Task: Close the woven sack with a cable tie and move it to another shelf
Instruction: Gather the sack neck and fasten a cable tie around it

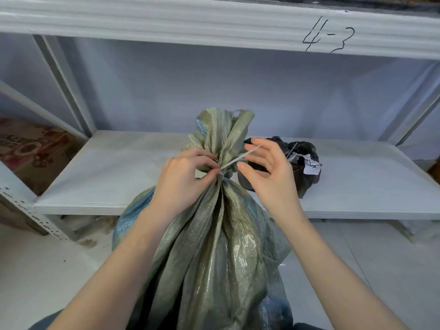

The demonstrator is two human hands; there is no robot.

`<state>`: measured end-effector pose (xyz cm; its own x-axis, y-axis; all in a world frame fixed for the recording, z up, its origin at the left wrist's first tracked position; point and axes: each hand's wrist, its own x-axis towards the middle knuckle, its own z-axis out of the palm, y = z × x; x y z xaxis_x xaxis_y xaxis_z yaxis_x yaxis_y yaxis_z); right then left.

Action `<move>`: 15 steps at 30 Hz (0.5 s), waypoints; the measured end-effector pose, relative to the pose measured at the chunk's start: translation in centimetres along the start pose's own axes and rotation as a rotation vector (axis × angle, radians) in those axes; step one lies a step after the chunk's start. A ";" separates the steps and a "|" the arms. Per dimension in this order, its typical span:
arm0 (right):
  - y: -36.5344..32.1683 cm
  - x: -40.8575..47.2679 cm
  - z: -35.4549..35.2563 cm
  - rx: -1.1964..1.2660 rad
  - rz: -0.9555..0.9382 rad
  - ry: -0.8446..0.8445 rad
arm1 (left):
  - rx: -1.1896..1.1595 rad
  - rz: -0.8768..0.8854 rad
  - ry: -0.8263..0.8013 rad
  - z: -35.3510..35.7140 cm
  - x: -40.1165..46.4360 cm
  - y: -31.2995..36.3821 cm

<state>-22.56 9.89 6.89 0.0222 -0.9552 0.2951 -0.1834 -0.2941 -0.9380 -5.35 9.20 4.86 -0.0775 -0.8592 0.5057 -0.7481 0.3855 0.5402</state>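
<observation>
A grey-green woven sack (214,236) stands on the floor in front of a white shelf (114,177), its neck bunched together. A white cable tie (235,159) circles the neck, and its free tail slants up to the right. My left hand (188,172) pinches the neck and the tie's head at the bunch. My right hand (269,172) is beside the neck with fingers spread; the tail runs across its fingertips, and whether they grip it is unclear.
A dark plastic bag (302,167) with a paper label lies on the shelf right behind my right hand. The upper shelf beam (214,25) is marked "4-3". A cardboard box (31,153) sits at left. Light floor tiles (381,270) surround the sack.
</observation>
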 end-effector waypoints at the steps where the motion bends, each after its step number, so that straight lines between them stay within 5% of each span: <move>1: -0.1 0.0 0.0 -0.021 -0.016 0.002 | 0.018 -0.007 -0.017 0.0 0.0 -0.1; 15: -2.7 0.7 1.6 -0.180 -0.218 -0.084 | 0.087 -0.126 -0.036 -4.1 -0.8 -2.1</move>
<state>-20.51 9.95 9.40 0.1601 -0.8719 0.4628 -0.3368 -0.4890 -0.8047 -1.02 10.47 6.12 -0.0016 -0.9109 0.4126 -0.8076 0.2445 0.5367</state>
